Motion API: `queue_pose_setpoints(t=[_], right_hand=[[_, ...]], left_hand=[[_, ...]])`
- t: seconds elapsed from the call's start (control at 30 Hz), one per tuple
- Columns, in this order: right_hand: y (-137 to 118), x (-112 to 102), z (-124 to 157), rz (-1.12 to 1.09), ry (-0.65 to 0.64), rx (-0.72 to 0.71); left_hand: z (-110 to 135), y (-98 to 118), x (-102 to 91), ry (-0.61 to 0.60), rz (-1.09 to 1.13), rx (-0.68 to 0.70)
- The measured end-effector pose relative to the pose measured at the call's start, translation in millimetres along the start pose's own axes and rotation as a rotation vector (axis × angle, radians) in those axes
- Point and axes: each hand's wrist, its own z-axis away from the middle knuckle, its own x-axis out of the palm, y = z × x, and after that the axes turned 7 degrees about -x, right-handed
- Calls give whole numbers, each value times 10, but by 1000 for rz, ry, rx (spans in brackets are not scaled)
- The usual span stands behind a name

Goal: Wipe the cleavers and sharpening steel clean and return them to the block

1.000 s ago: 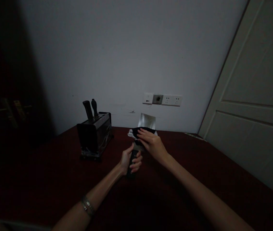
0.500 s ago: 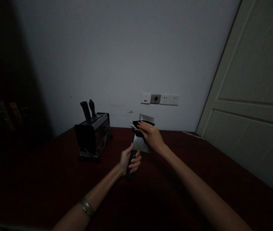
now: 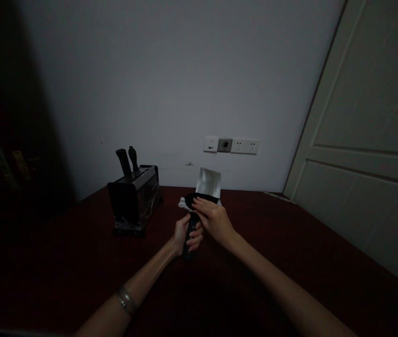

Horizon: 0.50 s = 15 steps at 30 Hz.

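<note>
Dim pale wall (image 3: 149,84) fills the head view, with socket plates (image 3: 238,146) towards 1 o'clock, a panelled door (image 3: 370,131) near 3 and a dark red bench (image 3: 272,220) spread below. At 10 o'clock from the hands stands a black knife holder (image 3: 133,199), two dark handles (image 3: 124,161) leaning from its top. Mid-view is a cleaver (image 3: 208,181), blade pointing between 12 and 1 o'clock, apparently lifted off the bench. The left hand (image 3: 186,235) is wrapped firmly round its grip; the right hand (image 3: 216,222) lays nearly straight fingers on a black-and-white cloth (image 3: 191,199) across the blade, and whether the thumb pinches beneath cannot be seen. Half a second ago the cloth lay farther up; now it sits beside the grip, baring the far end, which suggests a lengthwise pass nearly complete
</note>
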Motion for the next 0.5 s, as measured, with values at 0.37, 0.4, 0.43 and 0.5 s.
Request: queue_pose_setpoints(t=[0.37, 0.4, 0.43, 0.5], right_hand=[[544, -265, -462, 133, 145, 46], [605, -289, -524, 146, 174, 61], [649, -306, -570, 154, 197, 73], [673, -312, -593, 158, 215, 74]], left_hand=[[2, -15, 124, -18, -37, -69], [2, -21, 126, -12, -42, -82], [2, -27, 126, -6, -45, -92], [1, -35, 122, 1, -50, -102]])
